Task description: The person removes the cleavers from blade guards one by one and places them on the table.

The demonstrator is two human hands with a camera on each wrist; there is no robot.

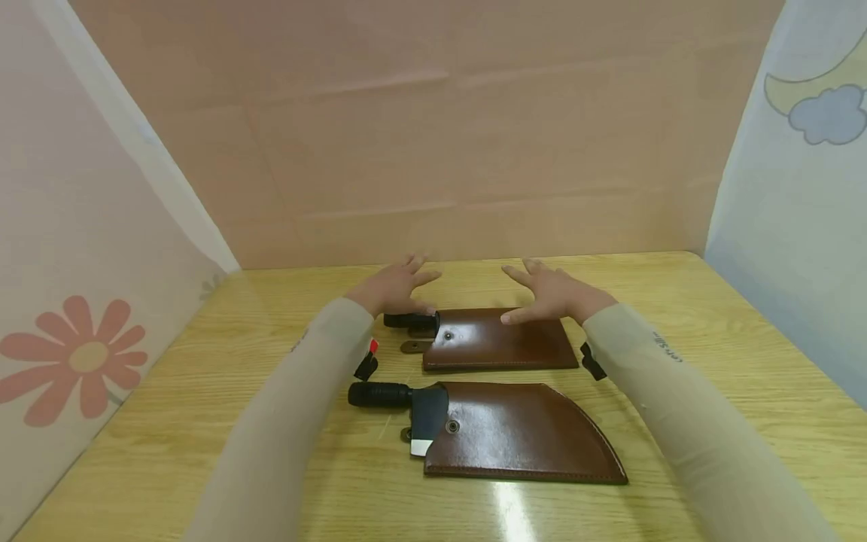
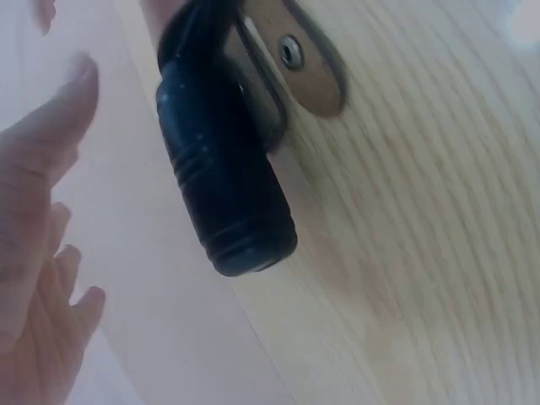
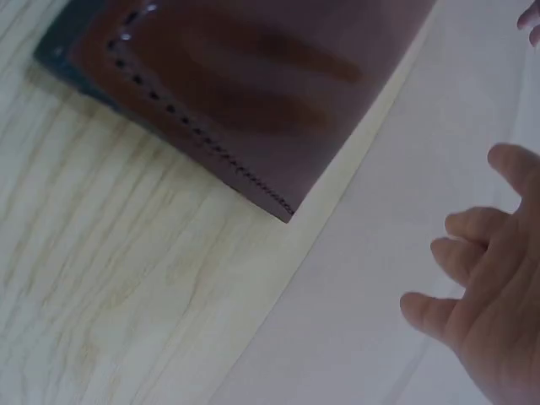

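Leather far sheath [image 1: 501,340] lies beneath both spread, hovering hands.

Two knives lie on the table [image 1: 711,376], each in a brown sheath: one sheath [image 1: 497,339] at twelve o'clock, the other sheath [image 1: 521,433] at six. Two black handles, two snap straps, two bare hands.

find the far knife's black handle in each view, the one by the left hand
Head: the black handle sits centre, just under the left hand.
Left wrist: it fills upper centre, lying on the table.
Right wrist: not in view.
Shared landmark: the brown sheath.
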